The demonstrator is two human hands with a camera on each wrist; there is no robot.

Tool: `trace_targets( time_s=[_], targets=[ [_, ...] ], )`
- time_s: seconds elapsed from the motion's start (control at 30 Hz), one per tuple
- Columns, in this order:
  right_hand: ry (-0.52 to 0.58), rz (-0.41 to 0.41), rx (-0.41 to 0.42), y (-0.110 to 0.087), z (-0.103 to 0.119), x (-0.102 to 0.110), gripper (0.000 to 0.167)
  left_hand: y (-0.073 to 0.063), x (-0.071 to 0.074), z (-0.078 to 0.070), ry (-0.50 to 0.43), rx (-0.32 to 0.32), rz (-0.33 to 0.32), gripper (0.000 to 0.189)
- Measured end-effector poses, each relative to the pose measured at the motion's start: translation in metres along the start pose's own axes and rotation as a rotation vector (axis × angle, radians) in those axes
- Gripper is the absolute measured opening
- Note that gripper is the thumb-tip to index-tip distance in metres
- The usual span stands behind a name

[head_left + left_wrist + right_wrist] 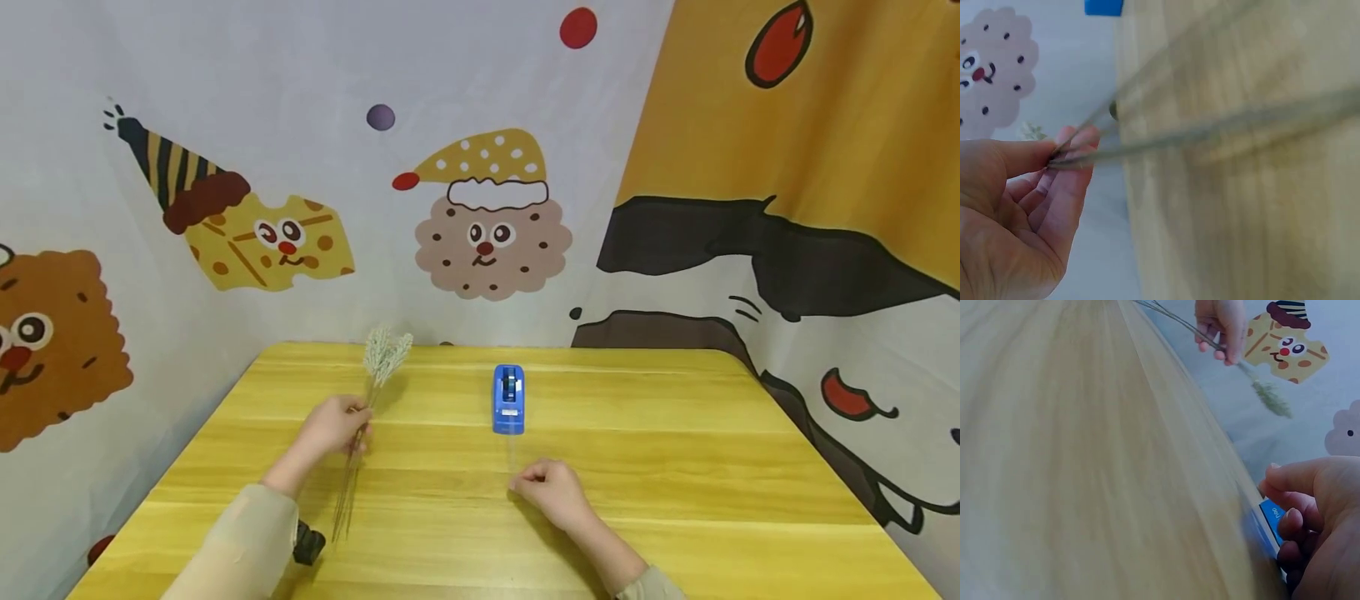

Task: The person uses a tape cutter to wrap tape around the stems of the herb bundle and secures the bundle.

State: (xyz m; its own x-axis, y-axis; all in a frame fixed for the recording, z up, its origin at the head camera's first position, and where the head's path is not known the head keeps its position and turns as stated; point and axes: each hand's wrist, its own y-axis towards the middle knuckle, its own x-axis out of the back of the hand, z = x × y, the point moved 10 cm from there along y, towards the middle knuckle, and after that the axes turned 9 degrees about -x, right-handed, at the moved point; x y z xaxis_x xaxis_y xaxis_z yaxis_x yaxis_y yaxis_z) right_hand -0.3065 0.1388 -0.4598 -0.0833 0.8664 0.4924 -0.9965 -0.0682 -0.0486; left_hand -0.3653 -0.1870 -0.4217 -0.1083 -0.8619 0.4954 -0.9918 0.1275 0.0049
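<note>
Between thumb and fingers, my left hand (333, 427) pinches several thin stems of dried grass (387, 357). Pale fluffy heads point up and away, and the bare stem ends (347, 500) hang down toward me. In the left wrist view the stems (1210, 131) run from the fingertips across the tabletop. My right hand (553, 493) pinches the end of a clear tape strip (512, 454) with thumb and forefinger. This strip stretches toward me from a blue tape dispenser (508, 421) standing on the table. The right wrist view shows the dispenser (1272, 519) partly hidden behind the fingers.
The yellow wood-grain table (675, 433) has rounded far corners. Behind it hangs a cloth (300, 50) printed with cartoon biscuits and cheese. A small black box (308, 544) sits beside the left sleeve.
</note>
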Motion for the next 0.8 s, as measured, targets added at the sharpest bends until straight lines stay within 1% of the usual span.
trace_targets(
  time_s=[0.1,0.23,0.3,0.43,0.5,0.53,0.7,0.8],
  targets=[
    [0.014,0.014,0.003,0.000,0.002,0.000,0.012,-0.001,-0.001,-0.011,0.034,-0.034,0.010,0.022],
    [0.030,0.023,-0.005,-0.001,0.002,0.001,0.012,-0.004,-0.004,-0.026,0.117,-0.077,0.037,0.023],
    [0.041,0.028,-0.011,-0.001,0.002,0.001,0.012,-0.006,-0.005,-0.034,0.171,-0.117,0.048,0.023],
    [0.060,0.042,-0.024,-0.002,0.001,0.001,0.013,-0.012,-0.004,-0.051,0.278,-0.226,0.044,0.019],
    [0.074,0.052,-0.032,-0.003,0.000,0.001,0.014,-0.015,-0.002,-0.056,0.310,-0.258,0.038,0.019],
    [0.078,0.056,-0.036,-0.003,0.000,0.001,0.014,-0.017,-0.001,-0.057,0.317,-0.266,0.040,0.019],
    [0.103,0.079,-0.044,-0.004,0.001,0.000,0.015,-0.026,0.005,-0.057,0.303,-0.269,0.054,0.024],
    [0.108,0.088,-0.044,-0.003,0.001,0.000,0.016,-0.033,0.007,-0.058,0.281,-0.270,0.083,0.028]
  ],
)
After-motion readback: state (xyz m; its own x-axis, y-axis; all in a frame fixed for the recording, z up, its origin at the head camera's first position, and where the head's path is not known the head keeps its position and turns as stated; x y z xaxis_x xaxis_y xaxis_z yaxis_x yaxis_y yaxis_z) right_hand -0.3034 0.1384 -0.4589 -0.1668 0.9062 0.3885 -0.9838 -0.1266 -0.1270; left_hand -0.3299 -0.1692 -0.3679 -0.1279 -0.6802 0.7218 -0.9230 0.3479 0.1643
